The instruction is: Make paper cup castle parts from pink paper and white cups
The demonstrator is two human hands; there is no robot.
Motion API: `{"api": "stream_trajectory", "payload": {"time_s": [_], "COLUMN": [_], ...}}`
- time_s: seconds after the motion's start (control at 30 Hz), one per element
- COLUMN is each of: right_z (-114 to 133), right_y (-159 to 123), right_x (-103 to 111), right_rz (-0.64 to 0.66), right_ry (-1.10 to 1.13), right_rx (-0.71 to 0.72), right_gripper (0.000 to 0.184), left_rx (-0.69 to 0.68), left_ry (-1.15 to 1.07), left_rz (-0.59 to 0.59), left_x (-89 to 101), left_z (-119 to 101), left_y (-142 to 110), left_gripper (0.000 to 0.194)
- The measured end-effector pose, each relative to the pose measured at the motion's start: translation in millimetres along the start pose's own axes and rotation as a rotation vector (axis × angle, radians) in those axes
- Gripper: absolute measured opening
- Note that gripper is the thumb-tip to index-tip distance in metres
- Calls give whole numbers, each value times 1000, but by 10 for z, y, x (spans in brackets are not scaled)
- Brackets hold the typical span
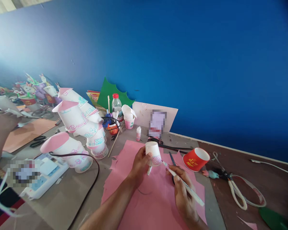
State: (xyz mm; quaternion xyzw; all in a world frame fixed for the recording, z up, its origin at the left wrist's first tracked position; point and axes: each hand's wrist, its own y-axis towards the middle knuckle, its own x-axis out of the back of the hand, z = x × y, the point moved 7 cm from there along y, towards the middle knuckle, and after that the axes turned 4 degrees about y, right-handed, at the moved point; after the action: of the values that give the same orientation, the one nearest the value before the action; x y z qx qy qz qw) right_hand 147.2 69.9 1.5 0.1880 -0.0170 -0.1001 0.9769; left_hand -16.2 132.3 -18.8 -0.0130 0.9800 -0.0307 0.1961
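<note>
My left hand [139,166] grips a small white paper cup [151,147] turned upside down, with a pink lattice pattern near its rim. A white marker [190,191] is in my right hand [182,190], its tip at the patterned side of the cup; whether it touches cannot be told. Under both hands lies pink paper [156,204] with ragged edges. A capped short object [149,171] shows just below the cup. Partly behind my right hand is a dark, narrow tool [172,158].
Stacked decorated cups [93,131] lean at the left, near a black cable [96,174]. A red paper cup [194,159] lies tilted at the right, beside white looped cords [237,195]. Behind stand a bottle [116,103] and a blue wall [194,64]. Another person's hand [2,127] is far left.
</note>
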Motion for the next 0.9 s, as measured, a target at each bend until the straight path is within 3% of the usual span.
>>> {"api": "stream_trajectory", "payload": {"time_s": [0.23, 0.57, 0.9], "right_z": [-45, -30, 53], "right_y": [40, 87, 97], "right_x": [32, -21, -73], "right_rz": [-153, -122, -22], "right_ry": [24, 47, 30], "right_rx": [-45, -18, 85], "right_gripper": [45, 43, 36], "left_rx": [2, -55, 6], "left_ry": [-3, -8, -145], "left_rz": [57, 109, 145], "left_x": [-46, -72, -122], "left_z": [-30, -36, 45], "left_y": [-32, -20, 5], "left_gripper": [44, 38, 37]}}
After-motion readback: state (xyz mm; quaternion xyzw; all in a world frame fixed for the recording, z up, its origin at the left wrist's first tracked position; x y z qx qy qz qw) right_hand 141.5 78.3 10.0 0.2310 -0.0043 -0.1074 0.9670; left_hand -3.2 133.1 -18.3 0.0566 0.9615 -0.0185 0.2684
